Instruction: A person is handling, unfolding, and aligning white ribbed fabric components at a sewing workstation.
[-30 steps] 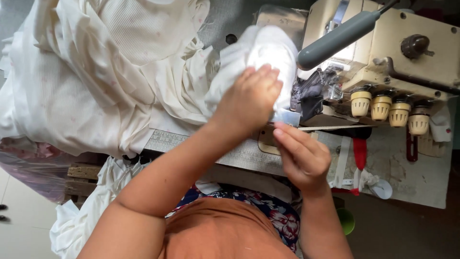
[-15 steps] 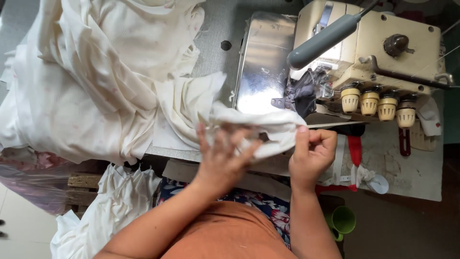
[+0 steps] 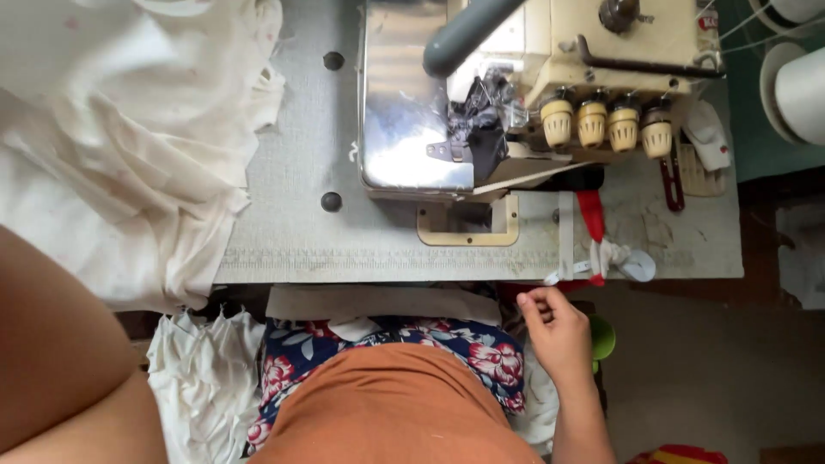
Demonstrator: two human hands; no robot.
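My right hand point(image 3: 554, 331) hangs below the front edge of the grey sewing table point(image 3: 301, 232), over my lap, with its fingers curled and thumb against forefinger; I see nothing in it. Only my left arm point(image 3: 60, 361) shows, at the lower left, and its hand is out of frame. A cream overlock sewing machine point(image 3: 601, 69) stands at the back of the table, and its shiny metal plate point(image 3: 404, 129) is bare. A big heap of white fabric point(image 3: 112, 146) covers the table's left side.
Several yellowish tension knobs point(image 3: 606, 125) line the machine's front. A red strip with a white rag point(image 3: 601, 249) hangs at the table's right. White thread cones point(image 3: 799, 86) stand at the far right. More white cloth point(image 3: 206, 378) lies beside my left knee.
The white piece both hands held at the machine is gone from the plate. My right hand has dropped to my lap and my left arm has swung out to the left.
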